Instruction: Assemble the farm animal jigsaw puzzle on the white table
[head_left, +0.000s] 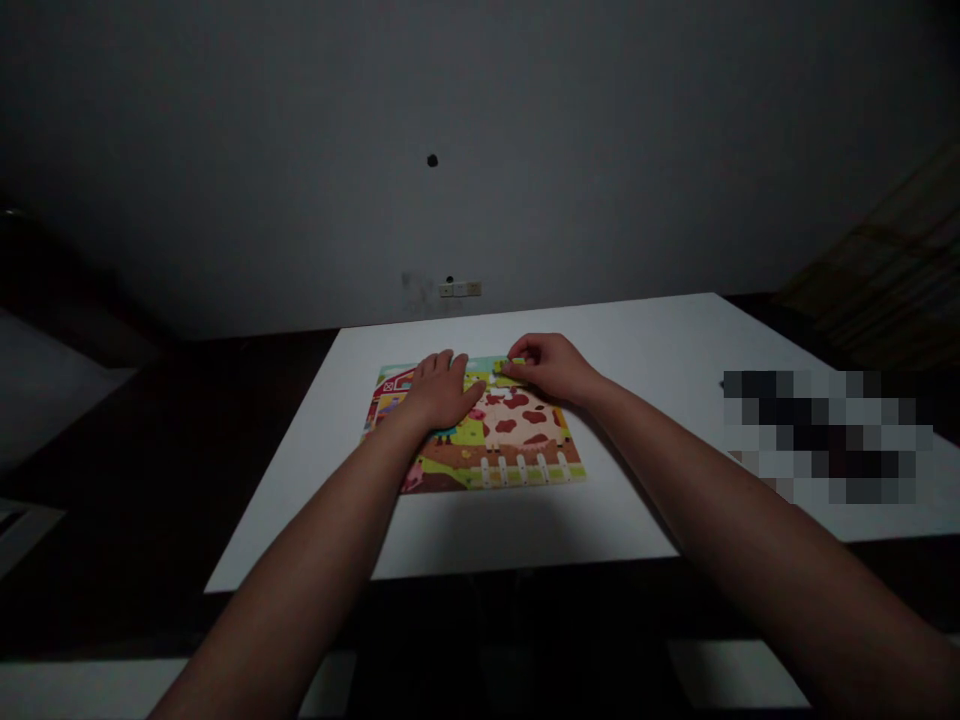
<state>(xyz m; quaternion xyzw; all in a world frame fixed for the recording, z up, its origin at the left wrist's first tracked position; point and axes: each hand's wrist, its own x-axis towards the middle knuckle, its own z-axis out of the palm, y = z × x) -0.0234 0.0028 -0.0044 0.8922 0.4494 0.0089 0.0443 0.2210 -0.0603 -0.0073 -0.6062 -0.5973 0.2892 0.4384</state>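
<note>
A colourful jigsaw puzzle (525, 430) with a farm picture lies flat on the white table. It shows a red barn, a brown-spotted cow and a white fence. My left hand (442, 388) rests on its upper left part, fingers spread and palm down. Near the top edge, my right hand (551, 362) pinches a green puzzle piece (509, 371) between thumb and fingers. Just below that piece, a small white gap (500, 393) shows the bare surface above the cow's back. My left palm hides part of the picture.
The white table (637, 340) extends to both sides, its front edge close to me. A pixelated patch (825, 435) covers something on the right of the table. Behind stands a grey wall with sockets (460, 289). Striped cloth (885, 250) hangs at the right.
</note>
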